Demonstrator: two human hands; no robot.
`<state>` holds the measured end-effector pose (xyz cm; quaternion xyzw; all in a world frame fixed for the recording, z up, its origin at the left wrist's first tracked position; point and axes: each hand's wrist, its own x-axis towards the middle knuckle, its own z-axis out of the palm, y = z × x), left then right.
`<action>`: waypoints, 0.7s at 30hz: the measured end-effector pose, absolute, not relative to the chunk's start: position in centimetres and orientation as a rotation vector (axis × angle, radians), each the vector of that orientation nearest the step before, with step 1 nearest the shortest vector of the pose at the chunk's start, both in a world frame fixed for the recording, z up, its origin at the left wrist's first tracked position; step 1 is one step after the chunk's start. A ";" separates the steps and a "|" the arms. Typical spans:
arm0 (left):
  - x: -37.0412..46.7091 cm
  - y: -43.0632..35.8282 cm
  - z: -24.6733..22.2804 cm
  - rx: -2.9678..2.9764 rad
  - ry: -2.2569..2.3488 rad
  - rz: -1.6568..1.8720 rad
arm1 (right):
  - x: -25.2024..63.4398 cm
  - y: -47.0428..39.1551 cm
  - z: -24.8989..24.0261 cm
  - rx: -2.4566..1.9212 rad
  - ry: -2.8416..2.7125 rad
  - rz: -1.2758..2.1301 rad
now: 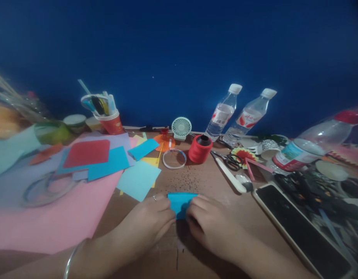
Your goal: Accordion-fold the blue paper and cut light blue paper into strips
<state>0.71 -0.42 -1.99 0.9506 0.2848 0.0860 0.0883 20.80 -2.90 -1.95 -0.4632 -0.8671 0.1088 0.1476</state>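
While both hands are on it, the folded blue paper [180, 203] sits low over the brown table [248, 217], nearside of the red thread spool [198, 151] and slightly left of it. Left hand [151, 215]: fingers closed, pinching the paper's left end. Right hand [208, 221]: fingers curled, pinching the right end; fingertips mostly hidden underneath. Dark specks [187, 180] scattered just nearside of the spool. Just left of spool: pale ring [174, 159]. Behind it, a bit left: small round fan [181, 127]. Further left of spool: light-blue sheet [138, 180], then red sheet [87, 153] over blue ones, big pink sheet [71, 224] under the lot; red cup [111, 122] of pens beyond. Right of spool: black-handled scissors [233, 162], white-handled tool [229, 174]; two white-capped bottles [221, 116] behind. Well right and nearside of spool: phone [302, 228], screen dark. Far right of spool: red-capped bottle [309, 143], tilted in view.
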 end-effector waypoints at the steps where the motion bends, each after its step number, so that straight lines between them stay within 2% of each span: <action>1: 0.7 -0.5 -2.0 2.812 0.858 0.267 | 20.7 -3.0 -1.8 -1.405 -2.432 0.392; 9: 1.3 -0.3 -1.2 2.535 0.886 0.454 | 20.6 -3.1 -1.5 -1.530 -2.250 0.690; 21: 1.2 0.1 -1.5 2.385 0.956 0.511 | 20.1 -2.4 -1.1 -1.697 -2.192 0.670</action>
